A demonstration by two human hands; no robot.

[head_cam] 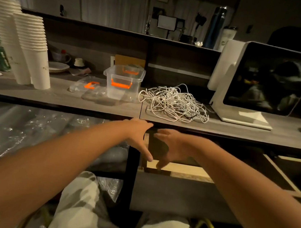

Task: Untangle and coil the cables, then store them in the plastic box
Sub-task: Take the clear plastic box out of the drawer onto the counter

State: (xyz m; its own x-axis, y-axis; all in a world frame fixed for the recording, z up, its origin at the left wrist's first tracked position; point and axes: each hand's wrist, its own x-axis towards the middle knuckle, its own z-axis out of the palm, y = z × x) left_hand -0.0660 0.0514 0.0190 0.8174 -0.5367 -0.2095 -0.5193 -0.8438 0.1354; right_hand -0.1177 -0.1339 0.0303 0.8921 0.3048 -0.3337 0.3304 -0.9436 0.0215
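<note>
A tangled heap of white cables lies on the grey counter, right of centre. To its left stands a clear plastic box with orange latches, lid off. The clear lid with one orange clip lies flat left of the box. My left hand and my right hand hover side by side just in front of the counter's near edge, below the cables. Both have spread, relaxed fingers and hold nothing.
Two tall stacks of white paper cups stand at the left. A white-framed screen on a stand sits right of the cables. Plates and small items lie behind the box. An open wooden drawer is below my hands.
</note>
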